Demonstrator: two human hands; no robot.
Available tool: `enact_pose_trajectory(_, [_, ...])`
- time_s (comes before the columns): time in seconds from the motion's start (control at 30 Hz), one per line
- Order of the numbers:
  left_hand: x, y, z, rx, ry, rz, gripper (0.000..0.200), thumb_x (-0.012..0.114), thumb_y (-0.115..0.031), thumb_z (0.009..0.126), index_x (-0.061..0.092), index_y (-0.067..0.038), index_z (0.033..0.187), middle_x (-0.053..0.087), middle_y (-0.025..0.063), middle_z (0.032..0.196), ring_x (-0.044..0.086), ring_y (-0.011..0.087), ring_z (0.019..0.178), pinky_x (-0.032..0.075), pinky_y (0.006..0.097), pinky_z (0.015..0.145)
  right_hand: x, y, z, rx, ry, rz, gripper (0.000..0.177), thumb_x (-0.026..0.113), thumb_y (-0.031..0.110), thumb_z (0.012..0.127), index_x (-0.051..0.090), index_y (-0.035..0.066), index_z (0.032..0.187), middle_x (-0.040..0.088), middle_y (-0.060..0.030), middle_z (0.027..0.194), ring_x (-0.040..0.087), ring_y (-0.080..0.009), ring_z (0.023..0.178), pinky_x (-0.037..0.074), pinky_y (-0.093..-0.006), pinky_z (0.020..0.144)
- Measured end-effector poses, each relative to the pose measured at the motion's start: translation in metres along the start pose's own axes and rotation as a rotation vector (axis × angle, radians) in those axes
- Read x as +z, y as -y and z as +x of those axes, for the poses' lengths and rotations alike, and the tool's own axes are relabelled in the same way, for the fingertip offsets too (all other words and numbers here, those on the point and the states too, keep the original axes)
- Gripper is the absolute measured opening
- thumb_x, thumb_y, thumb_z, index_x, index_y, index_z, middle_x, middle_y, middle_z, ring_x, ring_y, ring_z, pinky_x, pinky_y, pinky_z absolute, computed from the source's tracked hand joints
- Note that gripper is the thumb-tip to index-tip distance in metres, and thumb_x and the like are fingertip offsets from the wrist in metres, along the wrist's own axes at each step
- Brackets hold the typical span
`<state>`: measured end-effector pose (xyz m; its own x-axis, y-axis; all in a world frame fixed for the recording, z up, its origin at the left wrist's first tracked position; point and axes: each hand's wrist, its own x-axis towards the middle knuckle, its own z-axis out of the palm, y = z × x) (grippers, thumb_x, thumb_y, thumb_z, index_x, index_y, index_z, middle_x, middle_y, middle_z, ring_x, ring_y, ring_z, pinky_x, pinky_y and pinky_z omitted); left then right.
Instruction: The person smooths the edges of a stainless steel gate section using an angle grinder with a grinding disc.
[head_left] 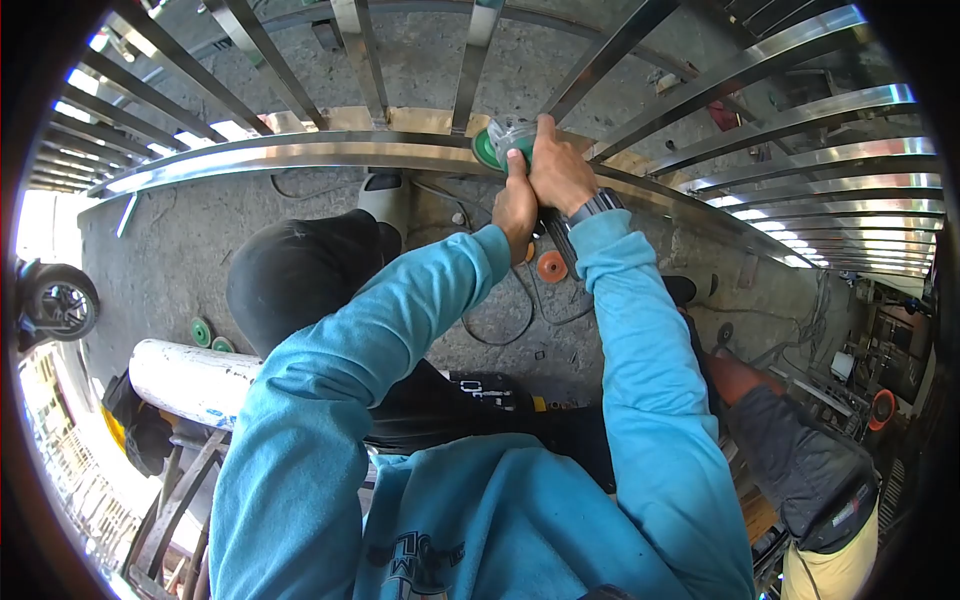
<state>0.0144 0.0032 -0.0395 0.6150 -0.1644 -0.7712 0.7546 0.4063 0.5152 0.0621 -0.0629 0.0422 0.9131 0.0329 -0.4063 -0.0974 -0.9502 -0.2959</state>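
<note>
Both of my hands are closed on an angle grinder (514,132). My left hand (515,207) grips it from the near left side, thumb pointing up toward the grinder's head. Wrapped over the body from the right is my right hand (561,172), with a dark watch on its wrist. The tool's dark rear end (558,240) shows below my hands. Its green disc (487,149) faces left, right at the shiny flat rail (400,152) of a metal railing. Upright metal bars (470,70) run away from that rail.
On the concrete floor lie an orange disc (551,266), a looping cable (497,342) and green discs (202,331). A white cylinder (190,380) lies at left, near a wheel (62,303). Another person (800,460) is at the lower right.
</note>
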Motion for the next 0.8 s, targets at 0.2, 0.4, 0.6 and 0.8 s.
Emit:
enact_pose_trajectory(0.2, [-0.005, -0.005, -0.005, -0.029, 0.017, 0.015, 0.101, 0.021, -0.074, 0.098, 0.042, 0.013, 0.144, 0.049, 0.0265, 0.146, 0.047, 0.0332, 0.137, 0.036, 0.0392, 0.111, 0.002, 0.005, 0.001, 0.026, 0.026, -0.035, 0.057, 0.065, 0.029, 0.092, 0.035, 0.001, 0.131, 0.067, -0.0327, 0.110, 0.067, -0.0473, 0.103, 0.054, -0.0534, 0.090])
enact_pose_trajectory(0.4, [0.002, 0.000, -0.008, -0.025, 0.076, 0.093, 0.100, 0.020, -0.074, 0.098, 0.041, 0.011, 0.146, 0.044, 0.0268, 0.150, 0.040, 0.0346, 0.143, 0.031, 0.0406, 0.116, 0.000, -0.009, -0.010, 0.046, -0.009, 0.002, 0.060, 0.064, 0.027, 0.093, 0.032, -0.001, 0.135, 0.066, -0.0366, 0.105, 0.066, -0.0509, 0.099, 0.052, -0.0559, 0.088])
enact_pose_trajectory(0.6, [0.010, 0.007, -0.017, -0.051, 0.160, 0.070, 0.099, 0.018, -0.073, 0.099, 0.037, 0.010, 0.149, 0.040, 0.0260, 0.154, 0.037, 0.0349, 0.145, 0.030, 0.0441, 0.116, -0.004, -0.019, -0.023, 0.034, -0.035, -0.009, 0.059, 0.064, 0.029, 0.092, 0.033, -0.001, 0.132, 0.066, -0.0378, 0.102, 0.066, -0.0520, 0.098, 0.052, -0.0573, 0.086])
enact_pose_trajectory(0.8, [0.017, 0.007, -0.041, -0.162, 0.109, 0.095, 0.100, 0.015, -0.073, 0.098, 0.037, 0.010, 0.148, 0.041, 0.0255, 0.153, 0.038, 0.0358, 0.144, 0.033, 0.0487, 0.113, -0.017, -0.010, -0.042, 0.087, 0.050, -0.045, 0.058, 0.062, 0.030, 0.094, 0.033, -0.001, 0.135, 0.067, -0.0353, 0.101, 0.067, -0.0505, 0.096, 0.053, -0.0576, 0.084])
